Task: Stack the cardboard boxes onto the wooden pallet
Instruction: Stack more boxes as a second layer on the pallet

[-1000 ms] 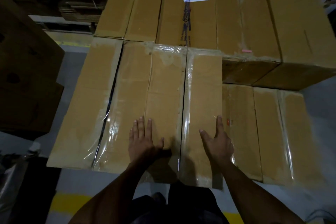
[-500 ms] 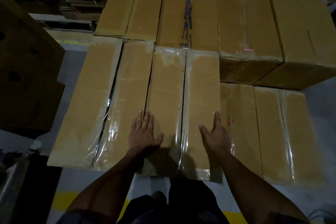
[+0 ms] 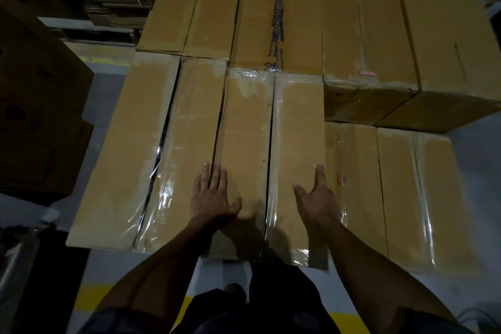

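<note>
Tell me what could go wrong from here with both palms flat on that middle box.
1. The middle box is pushed only by flat palms, left hand and right hand; it might skew against the left box.
2. Its near end seems to overhang the row's front edge, so it may tip if left there.
3. Loose clear tape on its seam looks slick; a hand could slip.

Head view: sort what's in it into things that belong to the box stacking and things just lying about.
Part of the job:
- box under the hands, pressed flat by left hand and right hand
- box to its left
- lower box to its right
- labelled box behind

Just lying about:
- dark cartons at left
- flattened cardboard stacks
- yellow floor line
</note>
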Demonstrator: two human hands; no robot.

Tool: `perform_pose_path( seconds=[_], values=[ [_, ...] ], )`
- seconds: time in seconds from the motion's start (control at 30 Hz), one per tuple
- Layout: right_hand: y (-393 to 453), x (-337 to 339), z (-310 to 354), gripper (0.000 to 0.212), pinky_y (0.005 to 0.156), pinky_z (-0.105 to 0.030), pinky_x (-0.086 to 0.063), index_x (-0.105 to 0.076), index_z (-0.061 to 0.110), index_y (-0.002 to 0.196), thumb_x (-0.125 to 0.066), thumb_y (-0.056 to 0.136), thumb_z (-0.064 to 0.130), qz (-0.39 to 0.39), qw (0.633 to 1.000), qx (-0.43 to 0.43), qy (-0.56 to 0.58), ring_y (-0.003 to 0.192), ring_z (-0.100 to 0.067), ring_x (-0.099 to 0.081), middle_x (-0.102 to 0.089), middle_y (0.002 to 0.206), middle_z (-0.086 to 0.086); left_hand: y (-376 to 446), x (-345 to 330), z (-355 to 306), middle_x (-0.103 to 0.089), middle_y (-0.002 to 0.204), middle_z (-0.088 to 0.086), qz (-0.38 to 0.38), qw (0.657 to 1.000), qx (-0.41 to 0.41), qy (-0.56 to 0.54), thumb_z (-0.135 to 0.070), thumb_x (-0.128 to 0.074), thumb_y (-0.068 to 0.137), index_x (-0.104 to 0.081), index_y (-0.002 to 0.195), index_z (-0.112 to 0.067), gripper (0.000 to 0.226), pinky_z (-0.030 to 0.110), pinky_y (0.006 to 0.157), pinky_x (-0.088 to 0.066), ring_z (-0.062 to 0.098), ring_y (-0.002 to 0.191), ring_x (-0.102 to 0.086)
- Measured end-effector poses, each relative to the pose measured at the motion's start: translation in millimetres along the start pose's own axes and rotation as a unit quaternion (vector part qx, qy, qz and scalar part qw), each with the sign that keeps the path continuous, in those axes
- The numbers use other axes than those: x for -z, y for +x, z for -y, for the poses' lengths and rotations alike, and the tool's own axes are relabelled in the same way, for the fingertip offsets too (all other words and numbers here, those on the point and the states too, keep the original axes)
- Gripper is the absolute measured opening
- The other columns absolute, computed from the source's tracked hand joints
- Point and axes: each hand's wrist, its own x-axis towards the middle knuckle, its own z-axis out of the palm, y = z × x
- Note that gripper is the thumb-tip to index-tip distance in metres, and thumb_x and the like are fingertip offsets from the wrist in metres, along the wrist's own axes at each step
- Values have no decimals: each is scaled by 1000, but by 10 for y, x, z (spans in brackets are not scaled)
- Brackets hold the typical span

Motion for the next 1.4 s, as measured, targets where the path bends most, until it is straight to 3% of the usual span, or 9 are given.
perform_pose_path(
  seconds=[0.23, 0.43, 0.53, 0.73, 0.83, 1.0, 1.1, 1.4],
  values=[
    [-72, 123, 58, 91, 104, -55, -44, 16, 46, 153, -49, 92, 65, 65, 997, -13, -29, 125, -45, -53, -45, 147, -23, -38, 179, 27, 19, 163, 11, 62, 998, -16, 24, -69, -37, 90, 12, 155, -11, 101, 47, 120, 3, 35, 147, 23],
    [-539, 112, -86, 94, 107, -52, -39, 18, 34, 157, -50, 96, 59, 99, 987, 2, -126, 140, -45, -37, 2, 167, -17, -359, 143, 21, 12, 164, 10, 83, 996, -32, 16, -58, -53, 89, 6, 157, -11, 101, 46, 121, 0, 35, 149, 18],
    [-778, 33, -257, 95, 110, -51, -38, 14, 30, 159, -51, 96, 59, 111, 983, 20, -144, 142, -45, -33, 14, 166, -17, -627, -13, 44, 10, 165, 10, 79, 996, -45, 20, -59, -50, 90, 3, 157, -12, 98, 46, 121, 0, 35, 149, 18],
    [-1066, -59, -493, 106, 107, -49, -42, 10, 32, 159, -62, 88, 62, 130, 978, 29, -162, 133, -47, -40, -6, 159, -23, -1029, -243, 131, 10, 165, 7, 89, 993, -74, 35, -55, -44, 92, 3, 158, -14, 91, 46, 121, 0, 35, 149, 19],
    [-1129, -56, -548, 116, 108, -50, -40, 13, 33, 158, -70, 82, 63, 146, 975, 29, -165, 136, -48, -37, -2, 159, -23, -1129, -319, 171, 13, 165, 9, 74, 990, -94, 76, -54, -44, 94, 8, 157, -13, 91, 49, 120, 1, 38, 148, 19],
    [-1152, -101, -604, 137, 107, -52, -43, 22, 33, 155, -84, 71, 58, 159, 967, 38, -196, 134, -49, -38, 4, 156, -22, -1180, -407, 227, 5, 165, 12, 18, 984, -111, 137, -41, -62, 92, 7, 156, -12, 98, 49, 121, -9, 44, 149, 9],
    [-1182, -150, -611, 132, 103, -49, -46, 20, 32, 156, -83, 76, 51, 130, 966, 51, -218, 130, -48, -42, -1, 154, -24, -1184, -418, 245, 0, 165, 12, -1, 983, -115, 142, -36, -62, 92, 2, 156, -11, 94, 48, 121, -13, 44, 149, 4],
    [-1253, -236, -625, 124, 98, -48, -45, 17, 30, 157, -76, 80, 58, 119, 968, 66, -213, 126, -46, -44, -11, 149, -22, -1213, -413, 373, -9, 164, 12, -26, 984, -124, 122, -26, -55, 95, -7, 156, -8, 80, 43, 121, -15, 41, 150, -3]
  ],
)
